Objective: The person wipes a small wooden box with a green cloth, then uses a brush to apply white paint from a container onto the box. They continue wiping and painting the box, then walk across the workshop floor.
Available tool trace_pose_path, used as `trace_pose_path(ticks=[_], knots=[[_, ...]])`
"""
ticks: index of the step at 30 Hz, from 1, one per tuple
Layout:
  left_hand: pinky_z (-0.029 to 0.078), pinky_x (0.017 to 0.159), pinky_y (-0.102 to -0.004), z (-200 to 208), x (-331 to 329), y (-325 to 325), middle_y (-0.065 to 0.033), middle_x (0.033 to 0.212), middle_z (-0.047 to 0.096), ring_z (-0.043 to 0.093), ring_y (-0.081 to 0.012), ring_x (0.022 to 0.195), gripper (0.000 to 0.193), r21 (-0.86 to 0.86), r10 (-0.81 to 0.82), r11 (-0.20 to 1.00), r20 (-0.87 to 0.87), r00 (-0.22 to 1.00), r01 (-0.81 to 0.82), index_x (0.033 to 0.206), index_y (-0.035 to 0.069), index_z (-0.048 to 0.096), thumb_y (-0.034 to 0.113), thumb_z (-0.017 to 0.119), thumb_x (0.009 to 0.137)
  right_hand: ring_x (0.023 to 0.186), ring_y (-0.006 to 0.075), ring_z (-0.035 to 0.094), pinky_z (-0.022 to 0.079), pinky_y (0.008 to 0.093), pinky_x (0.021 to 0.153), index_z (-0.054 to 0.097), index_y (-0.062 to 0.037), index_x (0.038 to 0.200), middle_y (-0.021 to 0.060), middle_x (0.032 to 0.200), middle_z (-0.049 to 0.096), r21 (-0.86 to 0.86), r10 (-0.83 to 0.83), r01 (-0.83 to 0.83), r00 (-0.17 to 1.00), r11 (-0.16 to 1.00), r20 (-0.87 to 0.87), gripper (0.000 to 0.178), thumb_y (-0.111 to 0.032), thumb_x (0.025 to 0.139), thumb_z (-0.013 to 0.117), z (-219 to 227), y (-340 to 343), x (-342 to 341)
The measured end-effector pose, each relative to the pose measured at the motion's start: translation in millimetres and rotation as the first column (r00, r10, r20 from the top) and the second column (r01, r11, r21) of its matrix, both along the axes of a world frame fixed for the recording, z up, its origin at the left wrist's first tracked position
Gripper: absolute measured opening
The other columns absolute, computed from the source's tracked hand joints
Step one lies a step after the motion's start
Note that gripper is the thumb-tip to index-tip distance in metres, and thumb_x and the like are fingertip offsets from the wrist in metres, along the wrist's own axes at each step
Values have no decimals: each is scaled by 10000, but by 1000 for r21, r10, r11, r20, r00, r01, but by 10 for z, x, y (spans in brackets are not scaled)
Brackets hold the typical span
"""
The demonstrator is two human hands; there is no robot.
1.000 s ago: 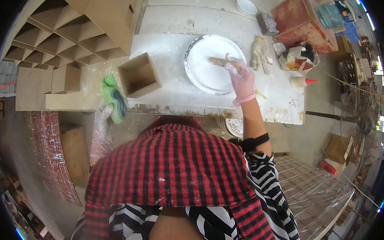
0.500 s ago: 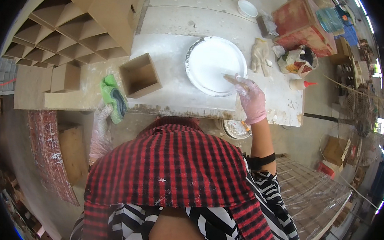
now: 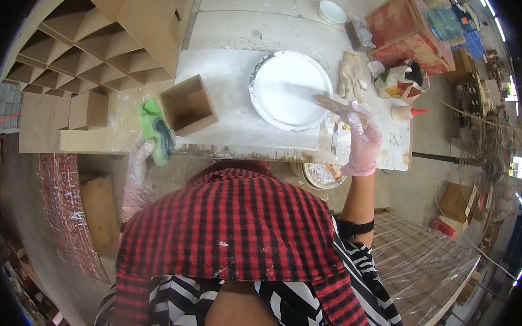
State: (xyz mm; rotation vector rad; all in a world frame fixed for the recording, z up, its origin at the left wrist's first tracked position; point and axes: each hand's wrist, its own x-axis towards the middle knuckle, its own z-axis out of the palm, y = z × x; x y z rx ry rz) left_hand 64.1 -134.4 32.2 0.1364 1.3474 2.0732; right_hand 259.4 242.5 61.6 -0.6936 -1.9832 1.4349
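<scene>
My right hand [image 3: 362,146], in a thin glove, is closed around a flat wooden-handled brush [image 3: 335,106]. The brush's far end is pale and blurred, over the white paint in a round tub [image 3: 254,100]. My left hand [image 3: 138,170], also gloved, grips a soft-looking green and dark grey pad [image 3: 157,134], perhaps a sponge, at the table's front edge. Just right of the pad, an open-topped brown board box [image 3: 209,115] lies with its hollow inside showing.
Stacked brown boxes [image 3: 110,46] with open compartments rise at the left of the table [image 3: 233,30]. A pale glove [image 3: 351,76], a red-tipped bottle [image 3: 402,114], a white bowl [image 3: 332,12] and a red-stained box [image 3: 401,28] are toward the right. Below the edge stands another bucket [image 3: 319,176].
My right hand has drawn back toward me and slightly right, pulling the brush toward the tub's right rim. My left hand and the green pad have barely moved.
</scene>
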Motion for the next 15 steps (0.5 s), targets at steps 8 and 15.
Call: trace_pose_path(ticks=[8,15], knots=[[461,835,-310,51,58,85,-105,1050,586,575,-199,945,483,-42,103,994,-32,994,-105,1189,-1,488,231,627,788,869,101,521,424,243,781,551,46,1093,69,1035,607,-79,-81,74,993,994,-85,267,-97,867,559,-44,114,40],[460,851,-316,76,78,82,-115,1057,584,576,-206,960,496,-57,138,989,-21,990,-139,1198,-4,479,230,632,789,980,140,539,416,279,876,542,60,1100,105,1080,596,-120,-69,54,990,991,-120,271,-88,874,539,-91,194,55]])
